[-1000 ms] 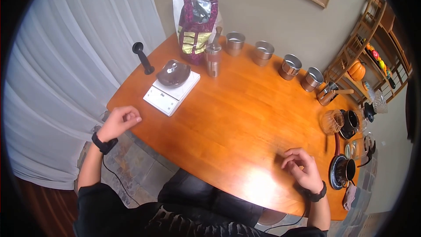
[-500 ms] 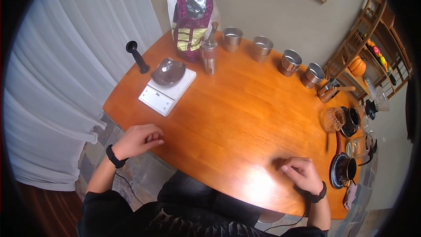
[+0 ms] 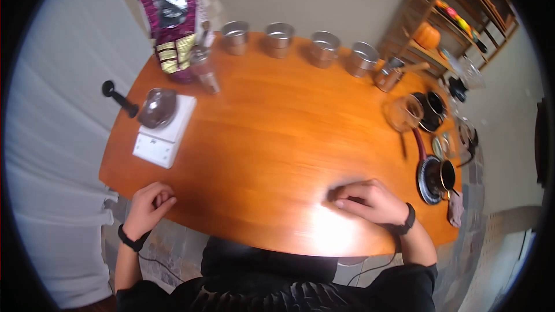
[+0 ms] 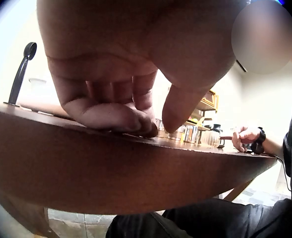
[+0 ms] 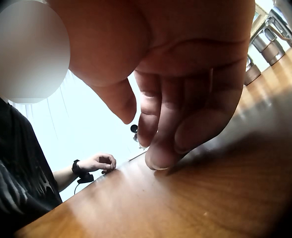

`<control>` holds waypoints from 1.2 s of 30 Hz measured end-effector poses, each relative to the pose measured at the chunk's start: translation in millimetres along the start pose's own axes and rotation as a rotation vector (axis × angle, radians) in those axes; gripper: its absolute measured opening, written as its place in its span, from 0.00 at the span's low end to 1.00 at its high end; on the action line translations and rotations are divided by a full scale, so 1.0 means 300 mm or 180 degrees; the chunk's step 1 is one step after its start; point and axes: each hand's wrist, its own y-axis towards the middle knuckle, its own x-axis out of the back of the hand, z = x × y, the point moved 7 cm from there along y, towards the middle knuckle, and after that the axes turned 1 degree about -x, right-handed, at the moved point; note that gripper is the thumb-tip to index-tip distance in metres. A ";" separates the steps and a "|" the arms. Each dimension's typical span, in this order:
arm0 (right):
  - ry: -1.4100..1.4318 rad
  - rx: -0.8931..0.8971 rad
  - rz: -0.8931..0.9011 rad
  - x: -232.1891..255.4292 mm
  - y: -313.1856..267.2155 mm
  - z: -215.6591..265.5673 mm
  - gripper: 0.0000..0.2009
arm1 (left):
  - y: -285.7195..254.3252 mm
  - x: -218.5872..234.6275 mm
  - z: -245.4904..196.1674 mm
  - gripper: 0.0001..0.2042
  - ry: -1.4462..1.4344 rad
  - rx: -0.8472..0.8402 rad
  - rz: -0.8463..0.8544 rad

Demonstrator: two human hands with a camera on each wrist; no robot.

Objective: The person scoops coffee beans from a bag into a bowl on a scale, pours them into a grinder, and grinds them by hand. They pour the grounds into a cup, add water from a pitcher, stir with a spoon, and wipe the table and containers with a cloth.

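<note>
My left hand (image 3: 149, 211) is at the table's near left edge with its fingers loosely curled, holding nothing. In the left wrist view its fingertips (image 4: 146, 130) are right at the table edge. Over the front right of the wooden table (image 3: 266, 133) is my right hand (image 3: 373, 201), also loosely curled around nothing. Its fingertips (image 5: 161, 161) come down close to the tabletop in the right wrist view. Nearest the left hand lies a white scale (image 3: 155, 151) bearing a dark glossy dish (image 3: 158, 108). A black scoop (image 3: 120, 99) stands to the left of them.
At the back left stand a purple coffee bag (image 3: 173, 43) and a hand grinder (image 3: 202, 69). Several steel cups (image 3: 280, 40) line the far edge. On the right are a wooden-handled pot (image 3: 388, 75), a ribbed glass vessel (image 3: 403, 112) and a dark cup (image 3: 447, 175) on a saucer.
The head view has turned rightward. My left hand has moved from beside the scale toward me, to the near edge. The right hand has shifted slightly and stays over the table.
</note>
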 end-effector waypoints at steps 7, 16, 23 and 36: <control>-0.0008 0.0100 -0.0102 0.003 -0.012 -0.009 0.10 | 0.011 -0.009 0.001 0.06 -0.0022 0.0002 -0.0100; -0.0072 0.0068 -0.0040 -0.002 -0.005 -0.009 0.11 | 0.020 -0.017 0.009 0.06 -0.0006 -0.0007 -0.0140; 0.0071 -0.0132 0.0028 -0.009 0.003 -0.014 0.09 | 0.010 -0.008 0.014 0.06 0.0054 -0.0028 -0.0108; 0.0158 -0.0375 0.0168 -0.009 0.020 -0.016 0.09 | 0.011 -0.001 0.022 0.05 0.0023 -0.0118 -0.0115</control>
